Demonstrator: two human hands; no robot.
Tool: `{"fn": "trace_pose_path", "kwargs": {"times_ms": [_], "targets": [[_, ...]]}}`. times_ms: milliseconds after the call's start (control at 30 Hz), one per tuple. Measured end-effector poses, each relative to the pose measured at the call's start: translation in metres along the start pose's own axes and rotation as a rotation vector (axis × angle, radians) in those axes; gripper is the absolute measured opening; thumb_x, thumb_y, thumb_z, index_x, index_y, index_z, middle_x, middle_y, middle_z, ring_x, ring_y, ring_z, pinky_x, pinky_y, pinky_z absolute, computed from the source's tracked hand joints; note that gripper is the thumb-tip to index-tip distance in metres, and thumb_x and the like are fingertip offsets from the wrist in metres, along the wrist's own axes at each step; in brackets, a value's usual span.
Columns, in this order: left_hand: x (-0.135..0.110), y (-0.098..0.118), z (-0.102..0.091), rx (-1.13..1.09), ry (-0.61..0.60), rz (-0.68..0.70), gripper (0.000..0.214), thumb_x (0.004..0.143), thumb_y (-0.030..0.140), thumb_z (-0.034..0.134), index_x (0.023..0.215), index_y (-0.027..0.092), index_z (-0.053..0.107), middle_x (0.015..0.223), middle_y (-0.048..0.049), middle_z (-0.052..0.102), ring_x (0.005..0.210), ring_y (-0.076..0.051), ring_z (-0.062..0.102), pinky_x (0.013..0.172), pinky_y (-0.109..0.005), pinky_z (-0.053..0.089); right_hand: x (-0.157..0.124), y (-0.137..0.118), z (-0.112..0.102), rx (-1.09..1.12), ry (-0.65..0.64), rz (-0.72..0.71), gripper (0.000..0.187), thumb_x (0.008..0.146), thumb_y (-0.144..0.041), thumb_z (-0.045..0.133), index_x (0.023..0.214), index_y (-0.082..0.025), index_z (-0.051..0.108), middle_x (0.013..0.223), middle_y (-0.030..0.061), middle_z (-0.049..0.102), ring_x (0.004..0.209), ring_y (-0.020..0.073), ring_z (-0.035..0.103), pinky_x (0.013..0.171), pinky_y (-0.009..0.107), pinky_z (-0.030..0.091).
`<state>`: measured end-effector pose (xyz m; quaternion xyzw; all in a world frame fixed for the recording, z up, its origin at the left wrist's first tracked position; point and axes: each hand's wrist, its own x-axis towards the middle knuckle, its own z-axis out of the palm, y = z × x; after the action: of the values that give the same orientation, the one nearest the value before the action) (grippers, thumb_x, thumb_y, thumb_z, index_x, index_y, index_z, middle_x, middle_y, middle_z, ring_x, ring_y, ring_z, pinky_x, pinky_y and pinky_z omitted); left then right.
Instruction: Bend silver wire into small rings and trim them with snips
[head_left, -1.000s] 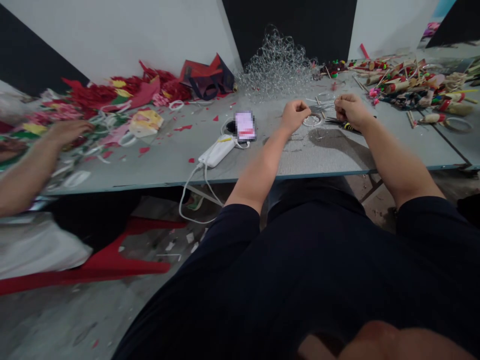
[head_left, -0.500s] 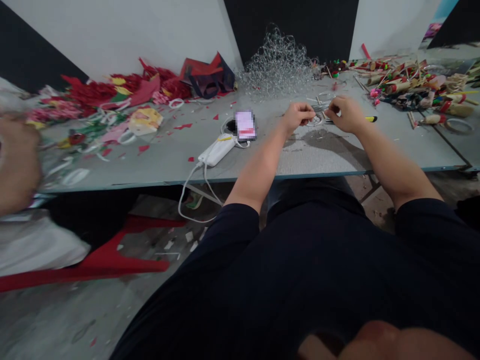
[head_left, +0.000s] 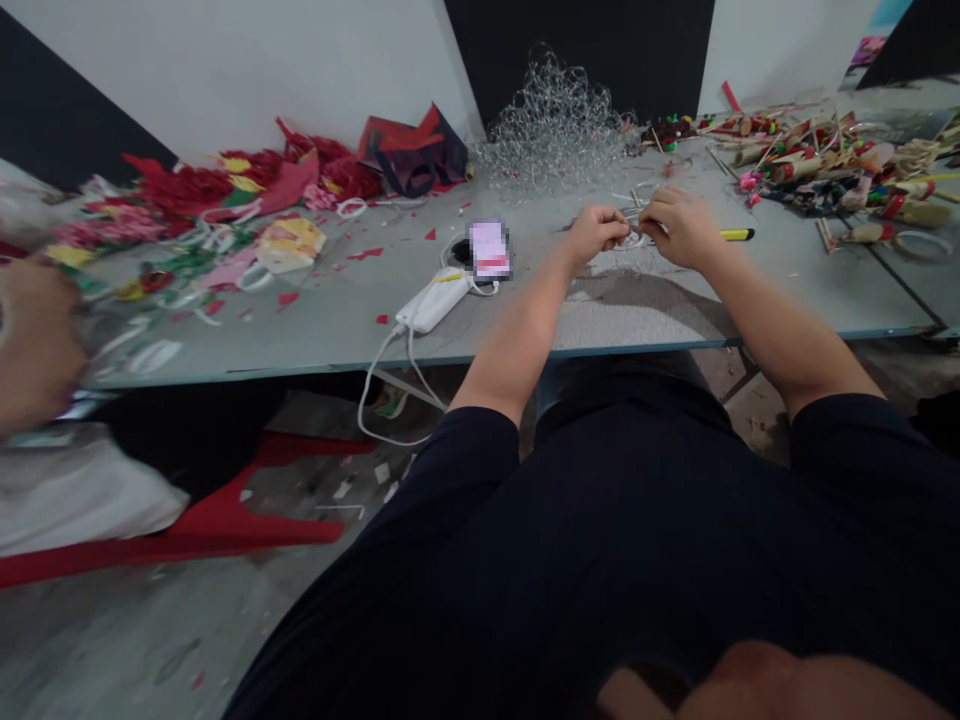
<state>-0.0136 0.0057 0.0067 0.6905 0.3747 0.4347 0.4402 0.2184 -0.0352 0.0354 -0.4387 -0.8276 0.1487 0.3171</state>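
My left hand point(head_left: 598, 236) is closed in a pinch above the grey table, its fingertips pointing right. Close beside it, my right hand point(head_left: 679, 228) is also closed, thumb and fingers pressed together. Thin silver wire point(head_left: 634, 226) shows between the two sets of fingertips; its ends are hidden by the fingers. More silver strands and a pale ring shape lie on the table just behind and under the hands, partly covered. A yellow tool handle with a black end point(head_left: 738, 235) sticks out to the right of my right hand.
A tangled heap of curled silver wire point(head_left: 555, 130) stands at the back. Left are a phone point(head_left: 490, 248), a white power bank point(head_left: 433, 302) with cables, and red artificial flowers point(head_left: 187, 190). Small wooden pieces point(head_left: 862, 170) pile up right. A co-worker's arm point(head_left: 37, 345) is at far left.
My right hand has moved slightly left, closer to my left hand, and covers more of the strands between them. My left hand has stayed nearly in place.
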Motion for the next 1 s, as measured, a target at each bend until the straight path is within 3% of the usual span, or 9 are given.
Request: {"fn": "trace_pose_path", "kwargs": {"times_ms": [200, 400, 567, 767, 900, 1000], "targets": [[-0.003, 0.012, 0.004, 0.193, -0.035, 0.095, 0.045, 0.1, 0.009, 0.087, 0.069, 0.025, 0.059, 0.064, 0.0057, 0.045, 0.068, -0.017, 0.045, 0.074, -0.035, 0.038, 0.002, -0.006, 0.012, -0.369, 0.123, -0.094, 0.041, 0.122, -0.071, 0.075, 0.112, -0.033, 0.084, 0.12, 0.0178, 0.082, 0.134, 0.0509, 0.073, 0.114, 0.069, 0.059], [-0.011, 0.025, 0.009, 0.253, -0.039, 0.103, 0.045, 0.092, 0.003, 0.083, 0.064, 0.025, 0.054, 0.065, 0.0048, 0.045, 0.072, -0.018, 0.045, 0.078, -0.037, 0.035, -0.002, -0.01, 0.008, -0.417, 0.135, -0.096, 0.055, 0.122, -0.085, 0.069, 0.114, -0.033, 0.086, 0.118, 0.0195, 0.081, 0.136, 0.0526, 0.069, 0.113, 0.068, 0.054], [-0.016, 0.031, 0.008, 0.213, -0.066, 0.105, 0.046, 0.096, 0.014, 0.086, 0.065, 0.025, 0.054, 0.063, 0.0049, 0.042, 0.07, -0.018, 0.041, 0.075, -0.036, 0.036, -0.002, -0.01, 0.007, -0.362, 0.183, -0.073, 0.063, 0.119, -0.095, 0.067, 0.117, -0.035, 0.086, 0.108, 0.0185, 0.078, 0.134, 0.0543, 0.068, 0.11, 0.069, 0.053], [-0.012, 0.027, 0.011, 0.184, 0.016, 0.105, 0.056, 0.096, 0.004, 0.085, 0.063, 0.026, 0.046, 0.063, 0.0068, 0.035, 0.068, -0.017, 0.041, 0.073, -0.035, 0.034, 0.006, 0.01, 0.019, -0.403, 0.237, -0.021, 0.049, 0.125, -0.078, 0.07, 0.108, -0.033, 0.08, 0.103, 0.0163, 0.078, 0.124, 0.0493, 0.072, 0.113, 0.069, 0.051], [-0.006, 0.018, 0.014, 0.215, 0.055, 0.07, 0.054, 0.098, -0.004, 0.079, 0.064, 0.026, 0.051, 0.064, 0.006, 0.044, 0.072, -0.018, 0.043, 0.078, -0.036, 0.038, 0.013, 0.028, 0.024, -0.479, 0.249, -0.051, 0.034, 0.122, -0.054, 0.076, 0.1, -0.027, 0.074, 0.115, 0.0174, 0.083, 0.119, 0.0447, 0.075, 0.118, 0.067, 0.051], [-0.004, 0.016, 0.014, 0.238, 0.033, 0.04, 0.05, 0.097, -0.007, 0.077, 0.065, 0.025, 0.057, 0.063, 0.0051, 0.051, 0.075, -0.018, 0.046, 0.081, -0.036, 0.039, 0.014, 0.031, 0.022, -0.412, 0.238, -0.087, 0.028, 0.121, -0.051, 0.076, 0.105, -0.029, 0.079, 0.124, 0.017, 0.085, 0.123, 0.0451, 0.077, 0.117, 0.066, 0.053]]}}
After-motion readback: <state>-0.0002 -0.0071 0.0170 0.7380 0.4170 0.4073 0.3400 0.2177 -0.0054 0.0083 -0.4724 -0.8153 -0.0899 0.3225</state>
